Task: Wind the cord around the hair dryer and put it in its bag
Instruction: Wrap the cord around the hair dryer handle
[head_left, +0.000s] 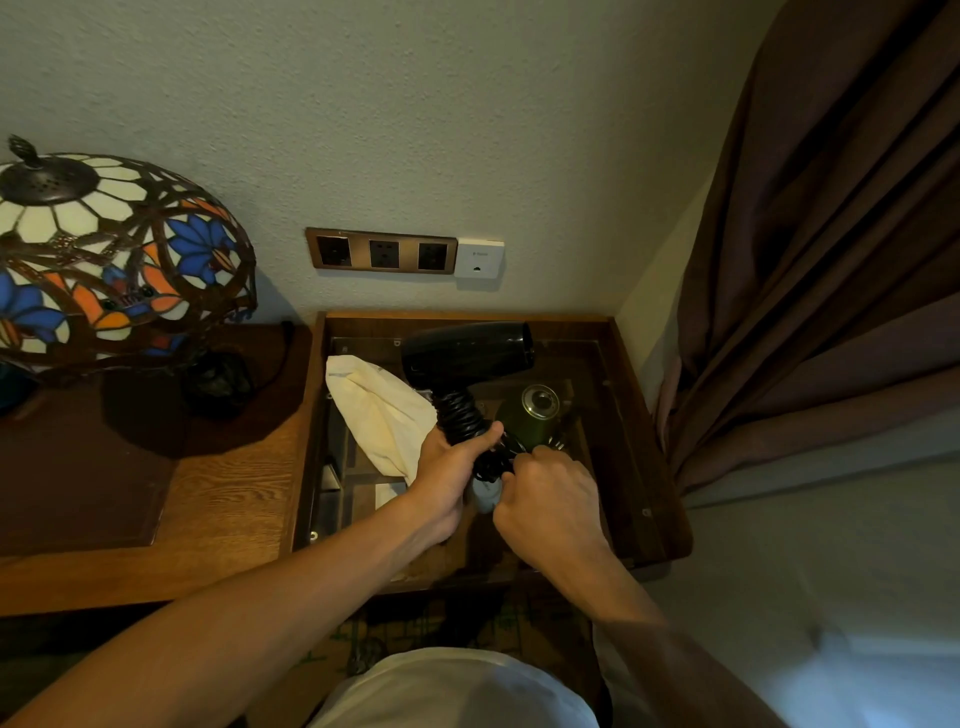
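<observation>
A black hair dryer (467, 351) is held upright over a glass-topped wooden case (631, 415), barrel pointing right. Its black cord (460, 415) is coiled in several turns around the handle. My left hand (449, 470) grips the lower handle over the coils. My right hand (550, 493) is closed on the loose end of the cord just right of the handle's base. A cream cloth bag (376, 415) lies crumpled on the glass, left of the dryer and behind my left hand.
A green kettle (530, 415) shows under the glass right of the handle. A stained-glass lamp (104, 260) stands on the wooden desk (228, 493) at left. Wall sockets (382, 252) sit above the case. A brown curtain (831, 260) hangs at right.
</observation>
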